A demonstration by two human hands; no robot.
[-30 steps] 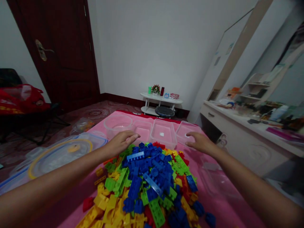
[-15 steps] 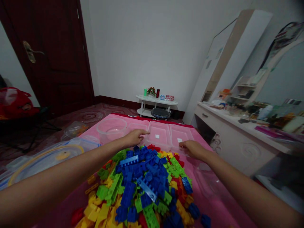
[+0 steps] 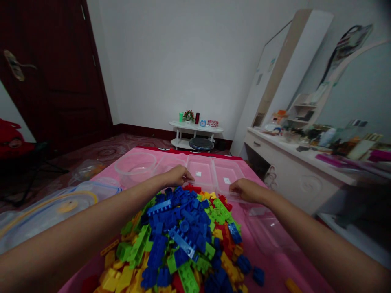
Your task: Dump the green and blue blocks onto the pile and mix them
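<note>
A big heap of toy building blocks (image 3: 186, 236), blue on top with green, yellow and red around, lies on a pink cloth (image 3: 275, 272). Behind it stand clear rectangular plastic boxes (image 3: 201, 167) in a row. My left hand (image 3: 176, 177) reaches over the heap with its fingers curled on the near rim of the middle box. My right hand (image 3: 247, 190) is curled on the near edge of the right box (image 3: 229, 173). Both forearms flank the heap.
A clear round bowl (image 3: 134, 169) stands left of the boxes. A large lidded clear tub (image 3: 51, 207) lies at the left, and another clear box (image 3: 269, 230) at the right. A white dresser (image 3: 293, 171) is close on the right. Beyond are a small white shelf (image 3: 195, 128) and a dark door (image 3: 51, 73).
Both hands have moved inward and curled from flat and spread to closed on the rims of the boxes. The boxes now sit closer together. The view has turned right.
</note>
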